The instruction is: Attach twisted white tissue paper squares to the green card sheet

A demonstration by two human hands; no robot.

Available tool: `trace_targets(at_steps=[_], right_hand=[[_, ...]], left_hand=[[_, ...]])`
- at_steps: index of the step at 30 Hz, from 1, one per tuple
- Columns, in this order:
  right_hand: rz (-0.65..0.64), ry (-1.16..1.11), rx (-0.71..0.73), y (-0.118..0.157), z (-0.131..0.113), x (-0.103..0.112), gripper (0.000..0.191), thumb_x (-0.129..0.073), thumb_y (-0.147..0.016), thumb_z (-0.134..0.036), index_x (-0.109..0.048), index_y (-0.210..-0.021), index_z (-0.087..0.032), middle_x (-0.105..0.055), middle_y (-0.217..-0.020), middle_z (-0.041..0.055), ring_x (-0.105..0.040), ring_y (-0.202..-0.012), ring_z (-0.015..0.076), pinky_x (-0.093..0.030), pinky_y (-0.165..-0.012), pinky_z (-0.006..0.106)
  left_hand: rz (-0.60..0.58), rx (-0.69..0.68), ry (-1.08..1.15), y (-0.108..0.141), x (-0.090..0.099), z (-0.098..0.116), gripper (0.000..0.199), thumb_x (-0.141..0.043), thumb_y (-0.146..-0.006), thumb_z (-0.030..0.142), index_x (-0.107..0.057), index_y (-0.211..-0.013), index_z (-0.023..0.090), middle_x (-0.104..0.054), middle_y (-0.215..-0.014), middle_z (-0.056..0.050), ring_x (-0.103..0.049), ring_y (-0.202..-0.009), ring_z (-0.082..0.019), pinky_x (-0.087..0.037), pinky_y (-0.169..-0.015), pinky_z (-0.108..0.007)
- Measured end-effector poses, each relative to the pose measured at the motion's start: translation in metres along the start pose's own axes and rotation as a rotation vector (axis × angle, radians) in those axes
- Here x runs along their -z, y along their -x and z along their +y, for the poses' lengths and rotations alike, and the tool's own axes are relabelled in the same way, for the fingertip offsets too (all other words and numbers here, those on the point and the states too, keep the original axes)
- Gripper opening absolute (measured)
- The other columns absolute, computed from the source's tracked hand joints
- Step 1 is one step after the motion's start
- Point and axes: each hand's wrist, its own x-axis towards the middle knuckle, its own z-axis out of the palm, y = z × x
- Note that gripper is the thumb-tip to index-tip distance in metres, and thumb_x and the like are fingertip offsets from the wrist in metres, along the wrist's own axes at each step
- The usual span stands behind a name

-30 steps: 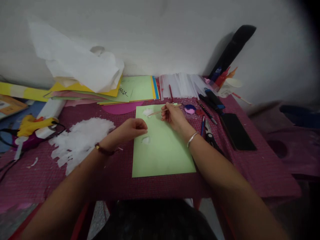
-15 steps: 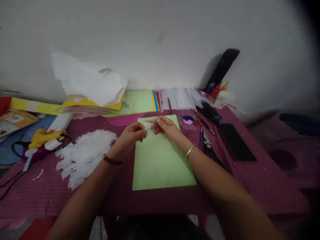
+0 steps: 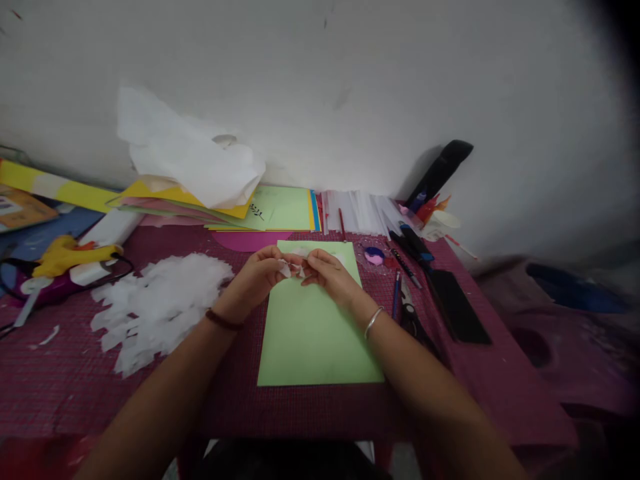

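Note:
Over the upper part of a light green sheet, my two hands work close together. Pinched in the fingertips of my left hand is a small piece of white paper. My right hand is closed too, its thumb and fingers at the same white paper, part of which shows between the hands. Blur and the fingers hide its exact shape. To the left of my left hand lies a heap of white paper pieces.
A yellow glue gun lies at left. Behind are coloured sheets with crumpled white paper on top, and clear sticks. Scissors, a pen and a black phone-like slab lie at right.
My hands have come closer together, and the white paper between them shows more clearly. The camera view has shifted slightly.

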Motion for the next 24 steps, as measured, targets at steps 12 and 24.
trace_targets(at_steps=[12,24], right_hand=[[0.077,0.11,0.147,0.001,-0.007,-0.001,0.025,-0.071,-0.07,-0.029,-0.047,-0.074,-0.022,-0.057,-0.063,-0.0054,-0.056,-0.063,0.0113,-0.044,-0.066,0.026],[0.098,0.485,0.289,0.001,-0.006,-0.008,0.019,-0.066,-0.071,-0.024,-0.049,-0.077,-0.021,-0.05,-0.069,-0.0052,-0.046,-0.062,0.0109,-0.036,-0.058,0.024]], left_hand=[[-0.088,-0.068,0.057,0.004,0.015,0.009,0.016,-0.064,-0.062,0.02,-0.048,-0.061,0.02,-0.063,-0.063,0.0,-0.056,-0.056,-0.011,-0.043,-0.055,-0.025],[0.064,-0.072,-0.386,-0.004,-0.006,-0.026,0.029,-0.072,-0.07,0.038,-0.066,-0.088,0.016,-0.066,-0.081,-0.003,-0.058,-0.068,-0.012,-0.048,-0.062,-0.024]])
